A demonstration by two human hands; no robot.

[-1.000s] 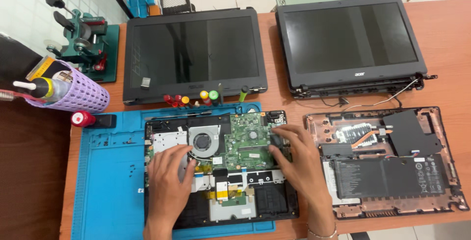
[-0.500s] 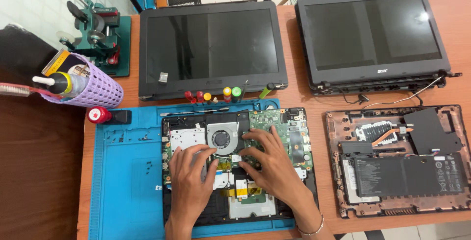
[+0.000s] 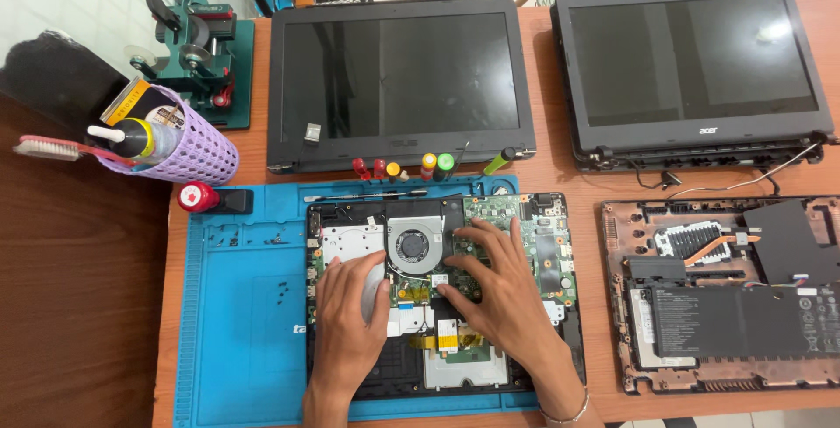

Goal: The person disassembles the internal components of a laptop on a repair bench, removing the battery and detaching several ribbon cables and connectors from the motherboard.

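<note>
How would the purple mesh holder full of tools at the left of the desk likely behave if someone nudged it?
The purple mesh holder already lies on its side, and its rounded wall suggests it could roll a little. The glue bottle and toothbrush poke out of its mouth, so they might slide free. The mesh looks thin, so probably light and slightly flexible.

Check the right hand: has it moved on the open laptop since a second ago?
Yes. The right hand was at the board's right side, right of the fan; now it has shifted left, fingertips right beside the fan on the open laptop.
</note>
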